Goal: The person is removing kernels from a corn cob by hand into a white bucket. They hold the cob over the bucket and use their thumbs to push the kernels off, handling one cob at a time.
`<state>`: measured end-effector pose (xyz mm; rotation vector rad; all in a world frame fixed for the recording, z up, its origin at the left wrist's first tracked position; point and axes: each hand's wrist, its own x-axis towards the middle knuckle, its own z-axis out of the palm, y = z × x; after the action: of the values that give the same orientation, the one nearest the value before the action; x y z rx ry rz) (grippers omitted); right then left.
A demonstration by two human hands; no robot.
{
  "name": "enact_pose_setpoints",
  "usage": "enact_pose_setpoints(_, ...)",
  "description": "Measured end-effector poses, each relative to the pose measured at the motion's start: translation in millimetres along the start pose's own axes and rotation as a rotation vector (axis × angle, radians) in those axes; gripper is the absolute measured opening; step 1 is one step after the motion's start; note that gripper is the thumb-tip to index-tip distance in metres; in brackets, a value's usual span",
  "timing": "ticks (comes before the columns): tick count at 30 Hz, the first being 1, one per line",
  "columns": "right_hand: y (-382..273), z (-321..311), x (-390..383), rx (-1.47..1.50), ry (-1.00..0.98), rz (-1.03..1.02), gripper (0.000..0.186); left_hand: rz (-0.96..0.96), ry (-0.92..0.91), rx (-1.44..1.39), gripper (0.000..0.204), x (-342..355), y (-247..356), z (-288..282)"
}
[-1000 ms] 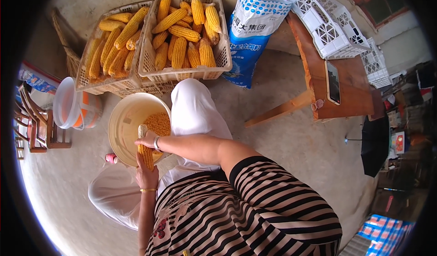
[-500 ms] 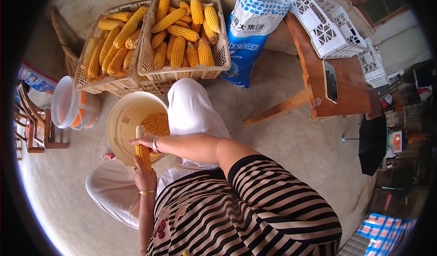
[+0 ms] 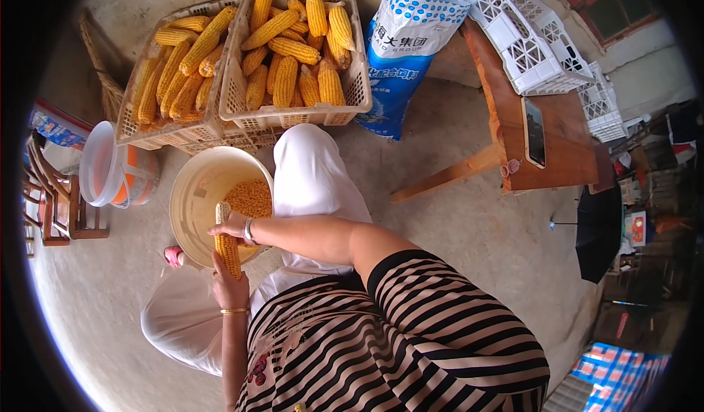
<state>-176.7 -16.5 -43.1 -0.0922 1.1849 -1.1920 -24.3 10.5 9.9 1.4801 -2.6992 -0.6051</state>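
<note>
An ear of corn (image 3: 229, 256) is held upright over the near side of a cream bucket (image 3: 189, 205). Its tip is pale and stripped, while yellow kernels still cover the lower part. My left hand (image 3: 231, 289), with a gold bracelet at the wrist, is closed round the cob's lower end. My right hand (image 3: 235, 225) wears a silver bracelet and presses against the upper part, fingers on the cob. Loose kernels (image 3: 251, 196) lie at the bottom of the bucket, which stands between my knees.
Two plastic crates (image 3: 232, 115) full of corn ears stand beyond the bucket. A blue and white sack (image 3: 400, 67) is right of them. Further right, a wooden table (image 3: 506, 130) bears a phone (image 3: 534, 133) and a white crate (image 3: 513, 45). An orange and clear bucket (image 3: 136, 177) stands left.
My hands stay on the same ear of corn with almost the same hold. My left knee has shifted slightly down, showing more of a pink shoe beside the bucket.
</note>
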Motion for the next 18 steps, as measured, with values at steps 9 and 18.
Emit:
enact_pose_setpoints(9,21,-8,28,-0.243,0.129,-0.183,0.047,0.007,-0.014,0.076,0.082,0,11,-4)
enact_pose_setpoints(18,21,-5,28,-0.284,0.185,-0.267,0.035,-0.274,-0.137,-0.918,0.058,11,2,-3)
